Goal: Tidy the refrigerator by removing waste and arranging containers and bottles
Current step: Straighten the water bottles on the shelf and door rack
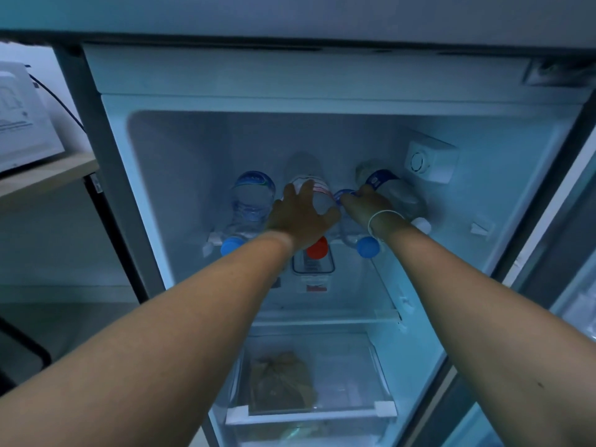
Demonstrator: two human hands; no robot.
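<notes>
Several plastic bottles lie side by side on the top shelf of the open refrigerator (516, 195), caps toward me. My left hand (301, 216) is spread over the red-capped bottle (317, 248) in the middle, fingers wrapped on its body. My right hand (364, 204) rests on the blue-capped bottle (367, 246) beside it, fingers curled over it. A blue-capped bottle (251, 201) lies at the far left. A white-capped bottle (392, 188) lies at the right, partly behind my right wrist.
A clear lidded container (312, 271) sits on the shelf below the bottles. Lower down, a drawer (354, 359) holds a brown bag (280, 382). A white thermostat box (430, 161) juts from the right wall. A microwave (22, 121) stands on a wooden shelf at left.
</notes>
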